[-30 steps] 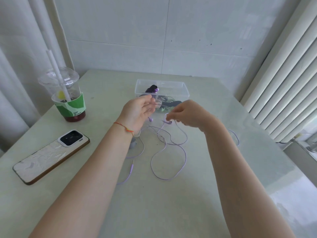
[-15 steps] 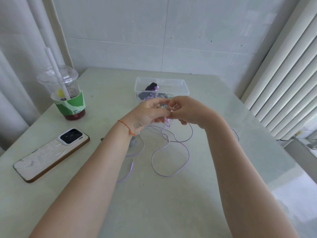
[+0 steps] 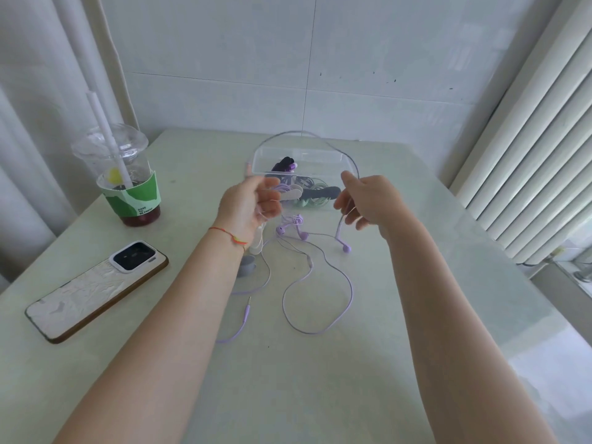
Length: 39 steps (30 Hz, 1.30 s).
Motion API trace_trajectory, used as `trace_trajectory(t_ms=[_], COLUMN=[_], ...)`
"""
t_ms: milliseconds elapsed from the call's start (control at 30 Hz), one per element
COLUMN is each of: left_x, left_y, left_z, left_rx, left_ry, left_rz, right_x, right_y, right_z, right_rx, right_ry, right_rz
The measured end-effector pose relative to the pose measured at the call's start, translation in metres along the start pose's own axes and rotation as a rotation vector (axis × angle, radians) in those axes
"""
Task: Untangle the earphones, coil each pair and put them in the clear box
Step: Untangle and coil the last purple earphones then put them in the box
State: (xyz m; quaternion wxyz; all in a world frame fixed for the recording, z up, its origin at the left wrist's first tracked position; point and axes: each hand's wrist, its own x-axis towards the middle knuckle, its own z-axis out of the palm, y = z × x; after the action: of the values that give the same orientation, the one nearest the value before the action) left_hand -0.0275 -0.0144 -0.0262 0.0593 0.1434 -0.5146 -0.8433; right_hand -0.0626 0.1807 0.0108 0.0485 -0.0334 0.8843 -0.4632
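Observation:
A lilac earphone cable (image 3: 317, 293) lies in loose loops on the pale table, its jack plug (image 3: 247, 310) near my left forearm and earbuds (image 3: 293, 229) below the box. My left hand (image 3: 248, 203) and right hand (image 3: 371, 201) are raised apart in front of the clear box (image 3: 266, 158), each pinching the cable, which arches up between them over the box. One earbud (image 3: 345, 248) dangles under my right hand. Inside the box lie coiled pairs in purple, green and dark colours.
A plastic cup (image 3: 128, 181) with a green sleeve and white straw stands at the left. A phone (image 3: 96, 290) lies face down near the left edge. A small grey object (image 3: 246, 265) sits by my left wrist. Blinds hang at the right.
My hands were together half a second ago; they have drawn apart, stretching a length of lilac cable into an arch above the box.

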Motion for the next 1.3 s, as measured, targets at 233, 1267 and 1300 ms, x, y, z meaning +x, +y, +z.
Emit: trace_trajectory(t_ms=[233,1267,1300], left_x=[-0.013,-0.013,-0.01], left_y=[-0.005,-0.016,-0.014], left_z=[0.014,0.015,0.013], left_rx=[0.36,0.42,0.302], left_ry=[-0.209,-0.334,-0.255], left_rz=[-0.027,-0.001,-0.025], right_x=[-0.003,-0.005,-0.003], right_y=[-0.004,-0.015,-0.013], right_z=[0.005,0.024,0.024], right_rx=[0.002,0.496,0.474], right_ry=[-0.115,-0.033,0.011], right_rz=[0.013,-0.021,-0.048])
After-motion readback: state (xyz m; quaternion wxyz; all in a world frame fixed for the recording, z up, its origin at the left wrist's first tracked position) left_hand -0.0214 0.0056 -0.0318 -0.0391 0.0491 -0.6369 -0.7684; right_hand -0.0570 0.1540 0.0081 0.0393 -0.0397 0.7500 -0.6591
